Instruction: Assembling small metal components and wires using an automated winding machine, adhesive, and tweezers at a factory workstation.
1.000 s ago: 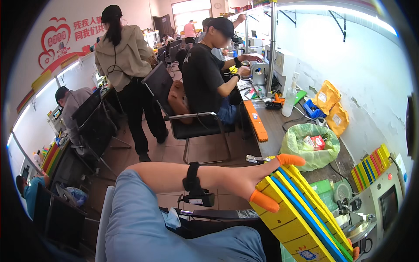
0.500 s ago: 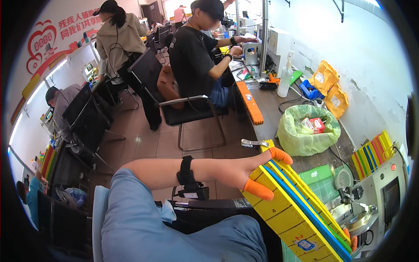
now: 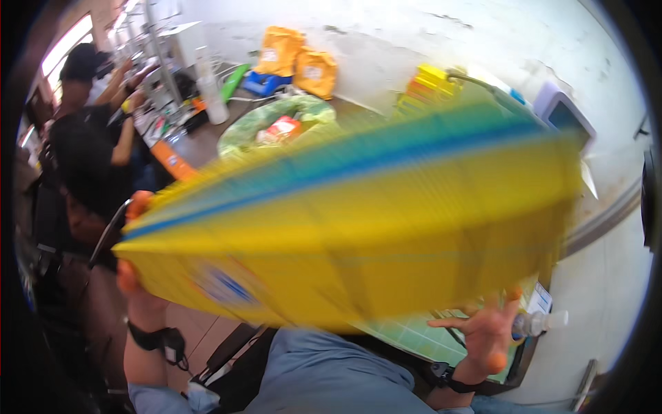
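Note:
A stack of long yellow, blue and green slats (image 3: 358,228) is raised in front of me, blurred by motion, and spans most of the head view. My left hand (image 3: 129,279), with orange finger cots, grips the stack's left end, one fingertip above and another below. Under the stack's lower right edge is my right hand (image 3: 484,337), its fingers spread and orange cots on some tips. One raised fingertip reaches that edge; blur hides whether it bears any weight. Both wrists wear black straps.
Behind the stack stands a bin lined with a green bag (image 3: 238,134), beside orange pouches (image 3: 281,52) and a spray bottle (image 3: 210,90). More yellow slats (image 3: 427,90) stand by the wall. A green mat (image 3: 420,338) and clear bottle (image 3: 541,323) lie below. A co-worker (image 3: 89,138) sits left.
The stack has been lifted and swung from a slant at lower right to nearly level across the view. My view has turned right, and my right hand now shows with fingers spread.

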Available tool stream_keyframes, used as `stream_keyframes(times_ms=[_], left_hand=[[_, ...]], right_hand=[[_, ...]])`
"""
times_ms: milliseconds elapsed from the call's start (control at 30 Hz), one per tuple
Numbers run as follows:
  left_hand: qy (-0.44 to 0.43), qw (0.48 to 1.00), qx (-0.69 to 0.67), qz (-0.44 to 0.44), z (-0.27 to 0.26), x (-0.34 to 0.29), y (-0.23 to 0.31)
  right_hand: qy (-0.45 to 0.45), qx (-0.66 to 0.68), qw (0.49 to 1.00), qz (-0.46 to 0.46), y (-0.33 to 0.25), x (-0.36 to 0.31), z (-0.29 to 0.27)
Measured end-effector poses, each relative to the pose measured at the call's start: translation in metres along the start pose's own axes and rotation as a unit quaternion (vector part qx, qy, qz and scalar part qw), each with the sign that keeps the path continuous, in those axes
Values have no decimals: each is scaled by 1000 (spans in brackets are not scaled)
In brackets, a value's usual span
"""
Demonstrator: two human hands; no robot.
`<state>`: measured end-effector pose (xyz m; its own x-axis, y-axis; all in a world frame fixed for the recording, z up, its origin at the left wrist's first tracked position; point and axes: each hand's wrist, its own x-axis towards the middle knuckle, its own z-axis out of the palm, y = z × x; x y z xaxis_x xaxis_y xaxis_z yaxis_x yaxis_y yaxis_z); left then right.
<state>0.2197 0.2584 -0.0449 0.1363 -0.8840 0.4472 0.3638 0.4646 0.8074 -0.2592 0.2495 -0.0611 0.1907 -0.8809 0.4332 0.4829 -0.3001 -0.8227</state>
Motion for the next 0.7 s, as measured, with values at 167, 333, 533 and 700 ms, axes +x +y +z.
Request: stream_keyframes(times_ms=[167, 333, 533, 700], left_hand=[[-22, 988, -150, -16, -48, 41, 12], [138, 979, -140, -45, 3, 104, -14], [171, 972, -124, -101, 56, 167, -59], [98, 975, -152, -129, 69, 207, -90]], right_hand=[[-97, 22, 983, 156, 1, -13, 0], [-202, -68, 943, 254, 4, -8, 23], [-213, -119, 919, 309, 3, -10, 33], [-205, -153, 909, 330, 3, -18, 29]])
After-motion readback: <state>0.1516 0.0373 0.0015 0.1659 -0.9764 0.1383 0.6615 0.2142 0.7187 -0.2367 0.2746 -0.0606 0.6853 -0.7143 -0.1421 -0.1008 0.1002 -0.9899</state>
